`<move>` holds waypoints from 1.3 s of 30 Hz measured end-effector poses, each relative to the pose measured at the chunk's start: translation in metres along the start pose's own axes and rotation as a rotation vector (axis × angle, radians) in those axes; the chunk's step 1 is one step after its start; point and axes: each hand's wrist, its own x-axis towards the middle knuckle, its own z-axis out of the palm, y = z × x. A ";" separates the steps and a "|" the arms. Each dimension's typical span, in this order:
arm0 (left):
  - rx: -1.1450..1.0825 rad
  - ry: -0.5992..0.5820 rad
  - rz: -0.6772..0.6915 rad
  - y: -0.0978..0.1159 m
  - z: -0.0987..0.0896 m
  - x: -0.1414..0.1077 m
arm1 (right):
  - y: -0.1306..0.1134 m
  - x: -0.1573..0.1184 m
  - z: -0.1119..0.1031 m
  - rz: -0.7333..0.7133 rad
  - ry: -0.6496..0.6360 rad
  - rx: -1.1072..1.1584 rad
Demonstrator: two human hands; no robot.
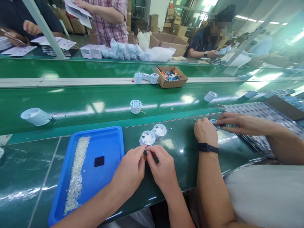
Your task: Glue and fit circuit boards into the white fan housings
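Note:
My left hand [131, 163] and my right hand [162, 163] meet at the fingertips over the dark green bench. Both are closed in a pinch at a small dark piece, mostly hidden, with a bit of orange showing beneath it. Just beyond the fingertips stands a white round fan unit [147, 138] with light-coloured blades. Touching it on the right is a second fan unit [159, 131], with a short lead sticking out. Left of my hands lies a blue tray [111, 136], holding a strip of small whitish translucent pieces [77, 174] and a black square [99, 161].
A co-worker's hands [206, 131] handle another unit at the right. Beyond the bench, a green conveyor belt [78, 95] carries several fan housings, one a round unit [136, 106] with wires. A cardboard box [172, 83] of tools stands on the pale rail.

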 end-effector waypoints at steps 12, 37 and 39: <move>0.001 -0.056 0.005 0.003 -0.004 0.002 | 0.004 0.000 0.002 0.007 -0.039 -0.007; -0.900 -0.198 -0.424 -0.005 -0.011 -0.006 | 0.013 -0.019 0.007 0.331 0.140 0.407; -0.879 -0.208 -0.413 -0.006 -0.012 -0.007 | 0.015 -0.023 0.007 0.369 0.169 0.379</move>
